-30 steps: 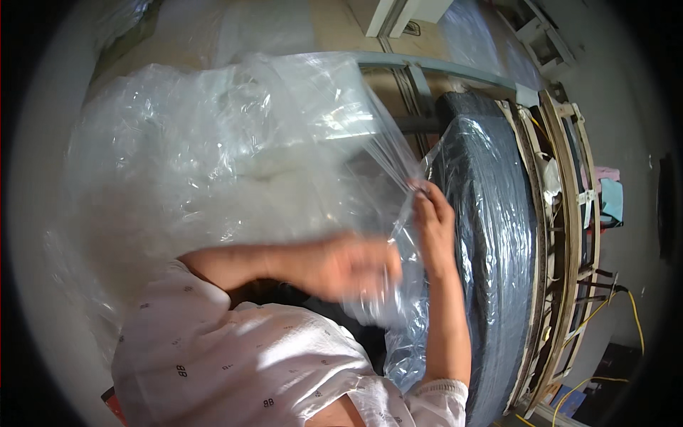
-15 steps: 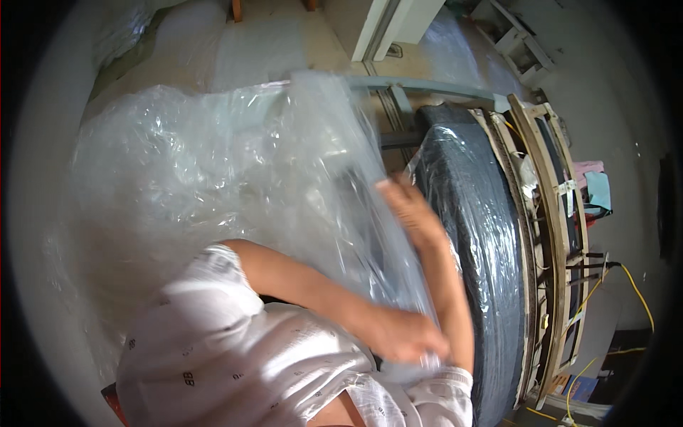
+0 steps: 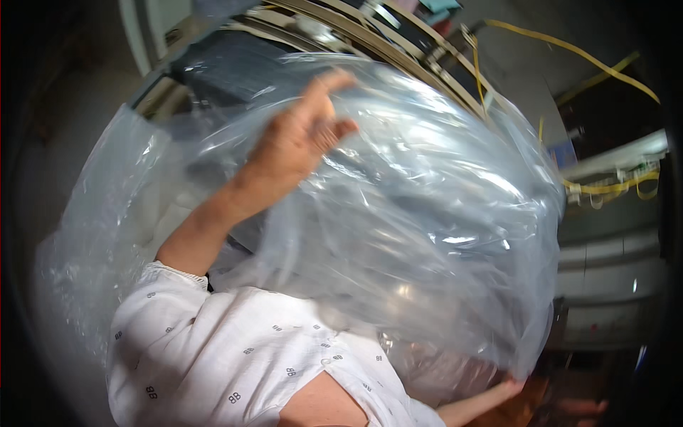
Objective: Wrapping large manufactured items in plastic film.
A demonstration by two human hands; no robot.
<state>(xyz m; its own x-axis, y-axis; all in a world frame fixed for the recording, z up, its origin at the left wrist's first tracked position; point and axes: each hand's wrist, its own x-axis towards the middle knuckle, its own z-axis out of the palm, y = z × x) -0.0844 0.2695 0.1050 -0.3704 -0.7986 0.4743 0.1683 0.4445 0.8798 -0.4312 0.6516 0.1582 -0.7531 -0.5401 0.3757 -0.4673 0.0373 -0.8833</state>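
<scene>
A big clear plastic sheet (image 3: 427,213) billows across most of the view. My left hand (image 3: 299,139) is raised at upper centre, its fingers pinched on a fold of the sheet, with the bare forearm running down to my white patterned sleeve (image 3: 213,349). My right hand (image 3: 509,388) shows only at the lower right, mostly veiled by the film, with its fingers curled at the sheet's lower edge. A dark flat object wrapped in film (image 3: 228,67) lies behind the sheet at the upper left.
Wooden frames (image 3: 398,50) stand on edge along the top. Yellow cables (image 3: 569,50) hang at the upper right, above white shelf-like bars (image 3: 619,156). The sheet hides the floor and whatever lies under it.
The view has swung round sharply. My left hand has come up from low near my body and now holds the sheet high. The sheet has ballooned across to the right, and my right hand has dropped low.
</scene>
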